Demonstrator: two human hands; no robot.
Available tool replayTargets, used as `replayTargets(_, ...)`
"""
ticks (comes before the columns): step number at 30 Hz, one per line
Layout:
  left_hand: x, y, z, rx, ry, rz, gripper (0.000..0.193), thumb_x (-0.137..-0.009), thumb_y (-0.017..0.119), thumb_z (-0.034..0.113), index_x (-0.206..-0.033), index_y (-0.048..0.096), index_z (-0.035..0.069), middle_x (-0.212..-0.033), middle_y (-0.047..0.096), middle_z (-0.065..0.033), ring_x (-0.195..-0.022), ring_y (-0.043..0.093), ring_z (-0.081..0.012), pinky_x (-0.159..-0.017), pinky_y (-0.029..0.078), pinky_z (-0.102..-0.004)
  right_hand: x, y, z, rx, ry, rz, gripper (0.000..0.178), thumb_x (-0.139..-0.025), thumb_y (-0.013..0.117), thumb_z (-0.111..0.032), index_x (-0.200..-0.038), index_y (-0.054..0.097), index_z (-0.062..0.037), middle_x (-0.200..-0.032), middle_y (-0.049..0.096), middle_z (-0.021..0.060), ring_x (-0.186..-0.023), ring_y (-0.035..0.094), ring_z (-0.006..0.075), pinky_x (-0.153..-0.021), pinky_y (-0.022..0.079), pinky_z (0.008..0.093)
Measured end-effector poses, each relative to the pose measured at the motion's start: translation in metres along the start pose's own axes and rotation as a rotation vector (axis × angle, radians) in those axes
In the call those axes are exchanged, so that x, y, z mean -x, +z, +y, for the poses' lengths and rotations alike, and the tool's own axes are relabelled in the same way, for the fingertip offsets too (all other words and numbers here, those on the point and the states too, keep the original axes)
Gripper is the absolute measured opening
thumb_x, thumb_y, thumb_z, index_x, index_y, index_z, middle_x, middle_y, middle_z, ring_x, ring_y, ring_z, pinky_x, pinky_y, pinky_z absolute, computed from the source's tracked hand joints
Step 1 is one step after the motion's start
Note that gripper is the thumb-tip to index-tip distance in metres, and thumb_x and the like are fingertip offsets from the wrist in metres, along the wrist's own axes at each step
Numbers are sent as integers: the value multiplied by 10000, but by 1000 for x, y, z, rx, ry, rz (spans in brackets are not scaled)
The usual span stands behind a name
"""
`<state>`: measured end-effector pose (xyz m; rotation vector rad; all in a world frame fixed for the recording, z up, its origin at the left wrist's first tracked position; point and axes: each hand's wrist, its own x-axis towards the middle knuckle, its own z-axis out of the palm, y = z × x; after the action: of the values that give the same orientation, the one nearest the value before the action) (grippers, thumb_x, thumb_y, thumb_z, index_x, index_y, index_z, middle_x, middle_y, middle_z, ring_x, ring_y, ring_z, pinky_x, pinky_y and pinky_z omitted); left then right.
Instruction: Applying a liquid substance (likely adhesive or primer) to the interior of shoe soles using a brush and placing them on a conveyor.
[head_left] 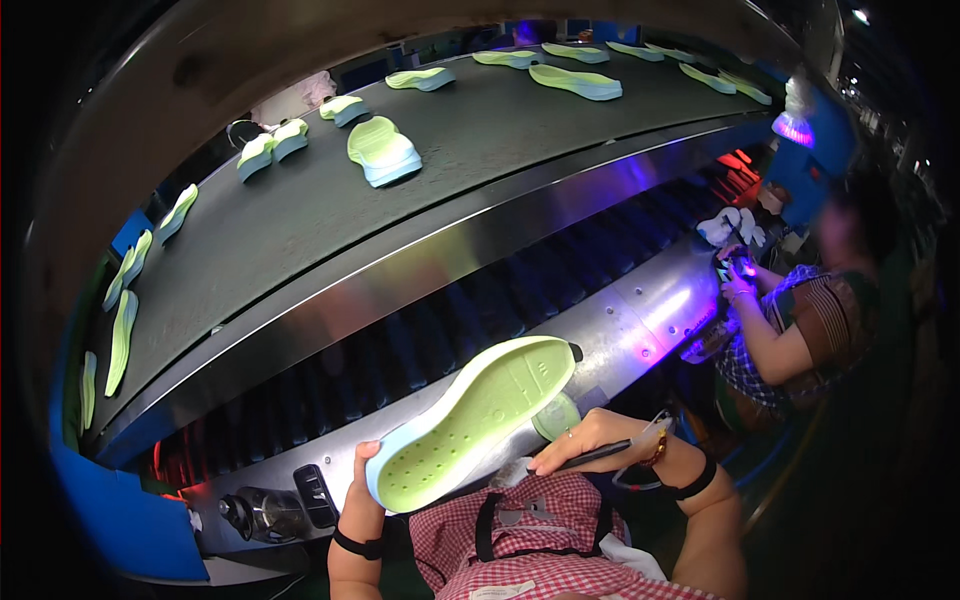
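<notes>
A lime-green and pale blue shoe sole (470,425) is tilted up in front of me, its inner face with small holes toward me. My left hand (364,485) is closed on its heel end; most of the fingers are hidden behind it. In my right hand (592,440), closed, is a black-handled brush (600,453), its pale tip close to the lower edge of the sole. Whether the tip touches the sole I cannot tell. Behind the sole, near my right hand, sits a round light-green dish (557,414), partly covered.
Several similar soles lie on the dark conveyor belt (300,240) beyond a metal rail (420,265). A bottle (272,514) and a black tray (315,495) stand on the metal ledge (625,320) at left. A co-worker (800,330) works at right, near a lit lamp (793,125).
</notes>
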<state>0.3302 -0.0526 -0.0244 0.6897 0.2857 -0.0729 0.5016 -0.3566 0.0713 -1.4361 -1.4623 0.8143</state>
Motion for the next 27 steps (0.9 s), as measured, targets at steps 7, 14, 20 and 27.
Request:
replayTargets(7, -3, 5, 1, 176, 34, -72, 650, -670, 503, 401, -1127, 510, -61, -1057, 577, -219, -886, 588, -336, -778, 477, -385, -5, 12, 31, -121, 63, 243, 211, -763, 618, 3, -973, 629, -17, -1017, 621, 128, -957, 596, 200, -847, 459, 278)
replayTargets(14, -11, -36, -18, 173, -10, -165, 641, -762, 459, 451, -1201, 444, -15, -1138, 523, -218, -975, 541, -344, -817, 464, -420, -7, 14, 48, -210, 15, 434, 211, -766, 620, -14, -976, 619, 9, -991, 629, 131, -925, 600, 188, -823, 463, 269)
replayTargets(20, -26, -36, -28, 159, -5, -80, 638, -785, 429, 469, -1218, 422, 1, -1147, 514, -208, -971, 541, -338, -818, 464, -420, 5, 17, 40, -274, 215, 150, 216, -743, 639, 3, -958, 624, 12, -1001, 623, 140, -952, 587, 187, -840, 454, 276)
replayTargets(27, -37, -37, -41, 130, 91, 49, 635, -811, 394, 490, -1238, 397, 20, -1159, 503, -196, -967, 541, -332, -819, 465, -420, 0, 35, 41, -430, 39, 641, 237, -749, 624, 39, -984, 615, 8, -1042, 608, 132, -670, 572, 69, -568, 466, 176)
